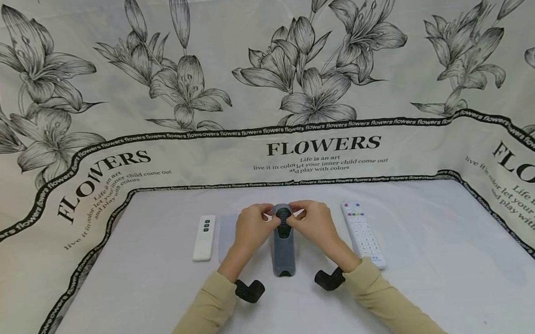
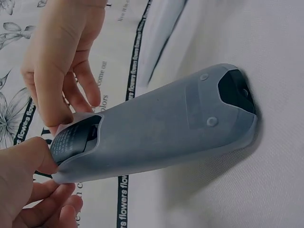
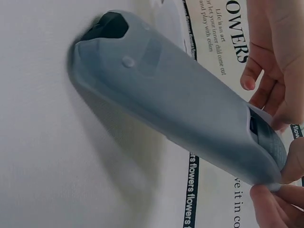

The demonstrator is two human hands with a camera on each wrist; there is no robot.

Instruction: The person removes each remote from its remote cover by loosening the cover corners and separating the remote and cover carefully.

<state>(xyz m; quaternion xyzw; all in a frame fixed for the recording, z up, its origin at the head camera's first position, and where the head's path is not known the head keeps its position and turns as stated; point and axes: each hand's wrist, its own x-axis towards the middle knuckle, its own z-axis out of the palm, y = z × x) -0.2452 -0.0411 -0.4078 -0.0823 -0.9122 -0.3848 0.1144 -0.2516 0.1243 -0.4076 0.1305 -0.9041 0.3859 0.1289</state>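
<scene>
A black remote control [image 1: 284, 231] lies back side up inside a translucent grey-blue silicone remote cover [image 1: 283, 256]. Its far end shows through the cover's opening in the left wrist view, with small print on the remote's back. At that far end, my left hand [image 1: 251, 229] pinches the left edge of the cover between thumb and fingers. Opposite it, my right hand [image 1: 315, 225] pinches the right edge. Both thumbs lie by the exposed black back. The cover's near end [image 3: 102, 57] rests on the cloth, and the held end looks slightly raised.
On the left lies a slim white remote [image 1: 204, 238] with a few dark buttons, beside a faint translucent flat piece [image 1: 227, 232]. To the right is a longer white remote [image 1: 361, 233] with many buttons. A flower-printed cloth [image 1: 308, 81] rises behind the white tabletop [image 1: 164, 293].
</scene>
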